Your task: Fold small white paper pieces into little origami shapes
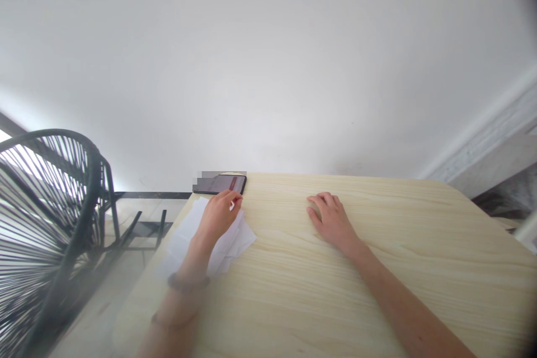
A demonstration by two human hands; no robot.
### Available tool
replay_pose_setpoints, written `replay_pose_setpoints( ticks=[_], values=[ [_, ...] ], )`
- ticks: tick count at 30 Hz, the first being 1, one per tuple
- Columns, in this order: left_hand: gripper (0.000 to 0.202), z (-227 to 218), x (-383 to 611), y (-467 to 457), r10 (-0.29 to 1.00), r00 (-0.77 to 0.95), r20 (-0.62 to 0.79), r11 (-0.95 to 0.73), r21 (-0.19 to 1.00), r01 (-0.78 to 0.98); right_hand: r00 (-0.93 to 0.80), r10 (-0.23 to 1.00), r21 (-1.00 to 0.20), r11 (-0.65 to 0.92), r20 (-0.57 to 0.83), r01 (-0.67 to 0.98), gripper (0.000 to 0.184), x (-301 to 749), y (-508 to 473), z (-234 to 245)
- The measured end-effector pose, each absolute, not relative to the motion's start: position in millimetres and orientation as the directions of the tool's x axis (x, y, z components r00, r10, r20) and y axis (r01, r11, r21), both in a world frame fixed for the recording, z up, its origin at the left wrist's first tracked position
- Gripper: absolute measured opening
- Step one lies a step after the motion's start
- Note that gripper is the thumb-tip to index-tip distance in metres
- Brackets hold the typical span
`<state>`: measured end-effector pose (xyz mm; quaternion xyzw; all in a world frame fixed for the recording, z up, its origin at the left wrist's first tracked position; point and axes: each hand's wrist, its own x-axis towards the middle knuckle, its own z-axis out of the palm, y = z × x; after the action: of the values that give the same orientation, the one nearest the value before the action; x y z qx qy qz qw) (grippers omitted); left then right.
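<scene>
My left hand [218, 213] rests on a sheet of white paper [235, 243] at the left side of a light wooden table [377, 268]. Its fingers are curled together at the paper's far edge, pinching it. A dark phone [226, 183] lies flat just beyond those fingers, at the table's far edge. My right hand [331, 219] lies flat on the bare wood near the middle of the table, fingers stretched out, holding nothing. A dark band sits on my left wrist.
A black wire-frame chair [46, 224] stands to the left of the table. A white wall [268, 67] rises right behind the table's far edge. A pale ledge [495, 145] runs along the right.
</scene>
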<state>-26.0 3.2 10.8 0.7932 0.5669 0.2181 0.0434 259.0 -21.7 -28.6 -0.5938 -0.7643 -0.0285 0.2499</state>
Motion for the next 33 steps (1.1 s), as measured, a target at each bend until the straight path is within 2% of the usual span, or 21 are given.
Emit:
replay_pose_setpoints(
  ticks=[12, 18, 23, 26, 33],
  values=[
    [0.020, 9, -26, 2, 0.938, 0.242, 0.248, -0.313, 0.310, 0.898, -0.166, 0.905, -0.262, 0.283, 0.391, 0.923, 0.027, 260, -22, -29],
    [0.023, 10, -28, 2, 0.939, 0.254, 0.231, -0.322, 0.336, 0.885, -0.171, 0.889, -0.260, 0.301, 0.424, 0.918, 0.026, 260, -21, -32],
    [0.031, 17, -47, 2, 0.916, 0.385, 0.116, -0.399, 0.376, 0.836, -0.179, 0.884, -0.257, 0.310, 0.431, 0.915, 0.026, 261, -20, -35],
    [0.037, 19, -57, 2, 0.920, 0.389, 0.046, -0.377, 0.379, 0.845, -0.179, 0.884, -0.250, 0.308, 0.432, 0.918, 0.027, 262, -19, -37],
    [0.038, 13, -60, 4, 0.932, 0.363, -0.003, -0.335, 0.380, 0.862, -0.183, 0.880, -0.248, 0.314, 0.438, 0.917, 0.027, 262, -19, -39]
  ],
)
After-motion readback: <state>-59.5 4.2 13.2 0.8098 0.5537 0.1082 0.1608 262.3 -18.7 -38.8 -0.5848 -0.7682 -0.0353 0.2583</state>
